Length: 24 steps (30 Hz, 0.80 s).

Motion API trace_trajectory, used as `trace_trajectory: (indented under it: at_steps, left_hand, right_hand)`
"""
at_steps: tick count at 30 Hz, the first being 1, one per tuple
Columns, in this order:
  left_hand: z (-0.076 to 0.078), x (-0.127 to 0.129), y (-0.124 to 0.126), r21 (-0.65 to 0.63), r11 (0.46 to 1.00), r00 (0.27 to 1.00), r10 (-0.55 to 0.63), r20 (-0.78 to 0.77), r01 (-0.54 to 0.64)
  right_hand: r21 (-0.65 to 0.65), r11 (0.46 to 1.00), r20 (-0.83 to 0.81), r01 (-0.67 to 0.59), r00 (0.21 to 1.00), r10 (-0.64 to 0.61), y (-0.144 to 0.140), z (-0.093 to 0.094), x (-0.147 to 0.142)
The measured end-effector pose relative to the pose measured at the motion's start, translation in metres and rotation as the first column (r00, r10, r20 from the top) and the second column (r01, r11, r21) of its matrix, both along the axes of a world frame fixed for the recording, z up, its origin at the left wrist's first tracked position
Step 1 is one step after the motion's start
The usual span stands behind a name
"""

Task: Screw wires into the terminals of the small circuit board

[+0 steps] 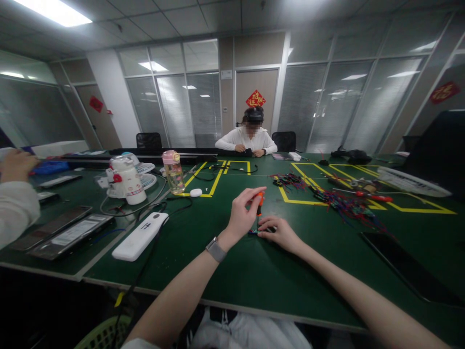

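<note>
My left hand point(242, 213) grips an orange-handled screwdriver point(259, 199) held upright, its tip pointing down at a small dark part point(254, 232) on the green table point(232, 271). My right hand point(278, 231) lies flat on the table and presses that small part with its fingers. A grey watch sits on my left wrist. The part is too small to make out in detail.
A white power bank point(140, 235) with a cable lies to the left, past it a pink bottle point(173, 171) and a white jar point(127, 180). Coloured wires point(345, 203) and a red-handled tool point(374, 196) lie at the right. A person sits across the table; another person's sleeve point(14, 203) is at far left.
</note>
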<state>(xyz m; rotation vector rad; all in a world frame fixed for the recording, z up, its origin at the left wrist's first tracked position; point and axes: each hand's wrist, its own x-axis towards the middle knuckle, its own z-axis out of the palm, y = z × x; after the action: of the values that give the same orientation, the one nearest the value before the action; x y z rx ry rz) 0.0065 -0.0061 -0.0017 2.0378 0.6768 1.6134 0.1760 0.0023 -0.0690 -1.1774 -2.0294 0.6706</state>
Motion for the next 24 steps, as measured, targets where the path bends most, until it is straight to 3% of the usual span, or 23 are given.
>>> trace_trajectory:
  at_steps: [7, 17, 24]
  left_hand:
    - [0.0002, -0.0004, 0.002, 0.046, 0.99, 0.991, 0.135, 0.018, -0.136]
    - [0.0001, -0.0011, -0.0007, -0.06, 0.997, 0.999, -0.05, 0.013, 0.05]
    - [-0.0022, -0.0015, 0.0058, -0.037, 0.999, 1.0, 0.02, -0.019, -0.021]
  right_hand:
    - [-0.022, 0.999, 0.01, -0.027, 1.0, 0.027, 0.0026, 0.0016, 0.0031]
    - [-0.059, 0.994, 0.015, -0.094, 0.995, 0.095, 0.0026, 0.0057, 0.007]
    - [-0.078, 0.991, -0.016, -0.112, 0.994, 0.111, 0.0039, 0.005, 0.0092]
